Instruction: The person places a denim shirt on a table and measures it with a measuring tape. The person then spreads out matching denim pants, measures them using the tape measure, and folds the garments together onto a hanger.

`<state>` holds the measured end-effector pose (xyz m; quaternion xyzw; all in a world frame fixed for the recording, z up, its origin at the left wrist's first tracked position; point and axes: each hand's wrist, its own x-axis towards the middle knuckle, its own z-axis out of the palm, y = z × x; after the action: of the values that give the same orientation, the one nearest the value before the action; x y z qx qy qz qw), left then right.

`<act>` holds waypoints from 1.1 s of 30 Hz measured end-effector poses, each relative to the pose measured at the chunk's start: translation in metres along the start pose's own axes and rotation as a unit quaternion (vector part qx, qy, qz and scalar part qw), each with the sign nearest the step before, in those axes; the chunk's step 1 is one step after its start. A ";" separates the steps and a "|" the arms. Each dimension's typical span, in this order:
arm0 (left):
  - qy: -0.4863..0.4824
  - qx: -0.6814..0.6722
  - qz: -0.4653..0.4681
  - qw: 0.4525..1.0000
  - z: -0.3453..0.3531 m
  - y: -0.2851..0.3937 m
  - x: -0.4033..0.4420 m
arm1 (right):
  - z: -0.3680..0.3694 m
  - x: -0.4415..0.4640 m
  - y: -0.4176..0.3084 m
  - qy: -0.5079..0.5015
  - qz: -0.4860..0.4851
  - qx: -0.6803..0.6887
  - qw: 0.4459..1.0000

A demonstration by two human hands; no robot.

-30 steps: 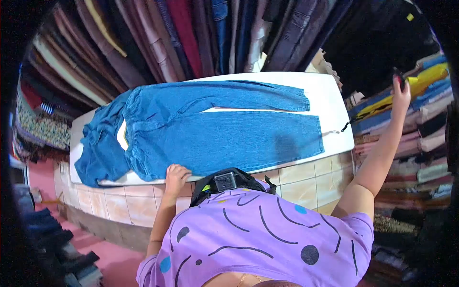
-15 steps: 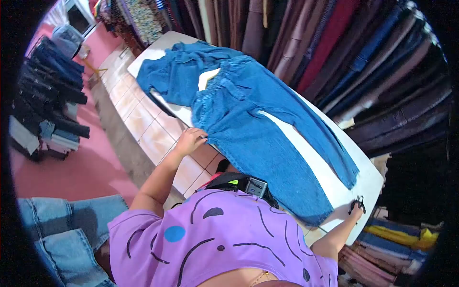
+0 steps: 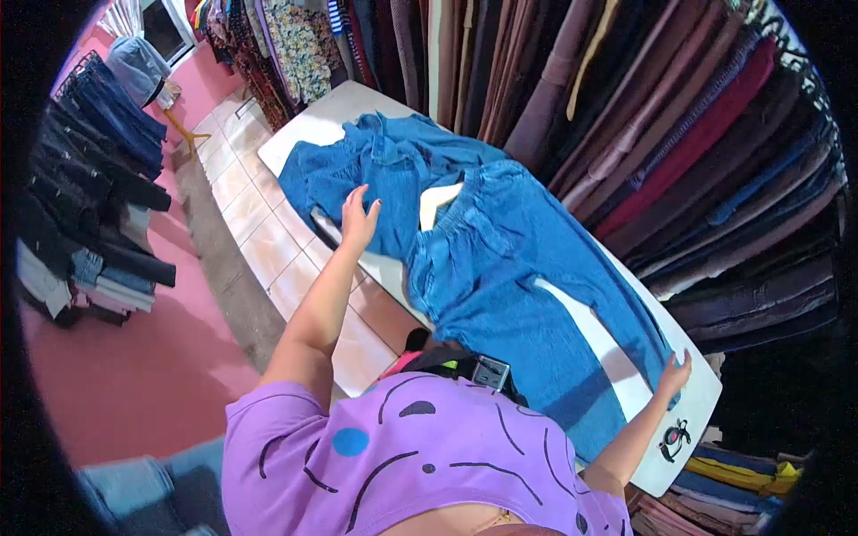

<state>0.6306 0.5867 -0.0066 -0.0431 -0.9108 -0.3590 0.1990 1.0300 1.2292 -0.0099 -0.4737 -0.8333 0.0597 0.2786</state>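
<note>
Blue denim trousers (image 3: 500, 295) with a gathered waist lie spread on a white table, legs towards the right. Beyond their waistband is a second blue denim garment (image 3: 375, 165), partly bunched, with a pale hanger-like piece (image 3: 438, 204) between the two. My left hand (image 3: 359, 221) is at the near side of that second garment, fingers apart and holding nothing. At the hem of the far trouser leg is my right hand (image 3: 672, 380), its thumb and fingers spread. A small black object with a round part (image 3: 675, 439) rests on the table beside it.
The white table (image 3: 657, 469) has its right end near stacked folded clothes (image 3: 733, 478). Rows of hanging trousers (image 3: 626, 134) line the far side. More dark jeans (image 3: 89, 179) hang at the left. A tiled floor (image 3: 259, 205) runs along the near side.
My right hand has let go of the small black object, now on the table, and moved to the far leg's hem. The left hand has left the waistband side and moved towards the second garment.
</note>
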 end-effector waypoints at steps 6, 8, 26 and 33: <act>-0.051 0.072 -0.096 0.991 0.030 -0.016 0.067 | 0.068 -0.030 -0.242 -0.153 -0.237 0.107 0.953; -0.207 0.071 -0.143 0.965 0.034 -0.019 0.077 | 0.091 -0.050 -0.320 -0.203 -0.355 0.119 0.905; -0.082 0.193 0.048 0.977 -0.016 -0.077 0.083 | 0.180 -0.073 -0.537 -0.393 0.098 0.467 0.786; -0.333 0.130 0.078 0.931 -0.007 -0.057 0.071 | 0.198 -0.025 -0.403 -0.275 0.294 0.595 0.696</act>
<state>0.5552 0.5352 -0.0101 -0.2045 -0.9573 -0.1860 -0.0843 0.6316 1.0216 -0.0395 -0.3930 -0.4815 0.7493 0.2288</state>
